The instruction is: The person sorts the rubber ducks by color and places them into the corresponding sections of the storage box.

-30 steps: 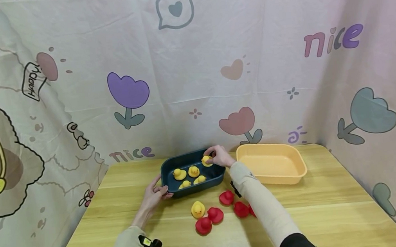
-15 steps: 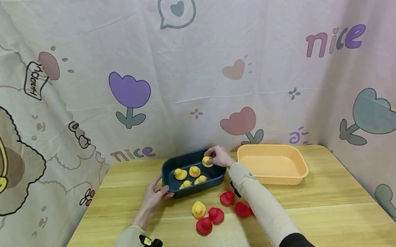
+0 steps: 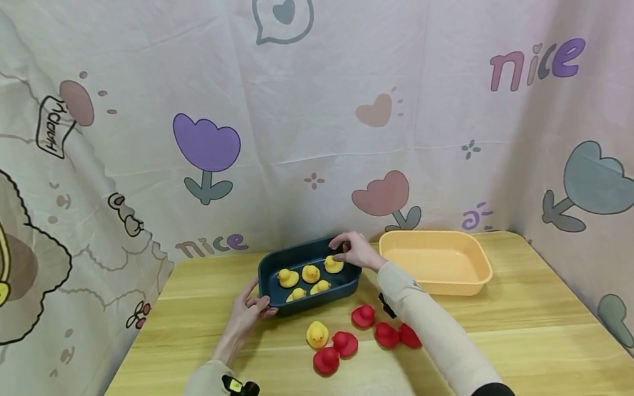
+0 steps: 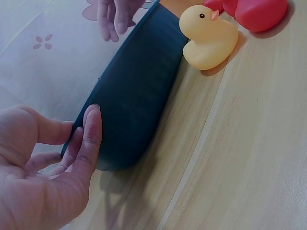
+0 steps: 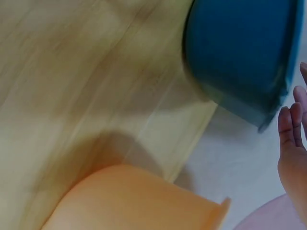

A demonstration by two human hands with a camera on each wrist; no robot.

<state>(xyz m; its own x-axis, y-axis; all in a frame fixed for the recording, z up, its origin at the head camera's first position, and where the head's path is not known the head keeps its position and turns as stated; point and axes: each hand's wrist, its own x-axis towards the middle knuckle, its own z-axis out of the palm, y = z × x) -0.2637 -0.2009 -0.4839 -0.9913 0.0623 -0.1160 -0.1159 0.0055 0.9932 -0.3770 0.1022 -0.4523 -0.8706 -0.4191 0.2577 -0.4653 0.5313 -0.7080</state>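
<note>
My left hand (image 3: 246, 315) holds the near left corner of a dark blue tray (image 3: 315, 306). In the left wrist view its thumb and fingers pinch the tray's rim (image 4: 96, 88). Several yellow rubber ducks stand in the tray. My right hand (image 3: 358, 252) is over the tray's far right corner, its fingertips close beside the rightmost duck (image 3: 333, 264). Seen from the left wrist, the right hand's fingers (image 4: 109, 24) hang loosely above the rim with nothing between them.
One yellow duck (image 3: 317, 334) stands on the wooden table in front of the tray. Several red ducks (image 3: 326, 361) lie to its right, some near my right forearm. A yellow-orange tray (image 3: 444, 287) stands at the back right. A printed curtain (image 3: 311, 129) hangs behind the table.
My right hand has let go of the rightmost yellow duck, which stays in the blue tray, and has shifted slightly right. The left hand keeps its hold on the tray.
</note>
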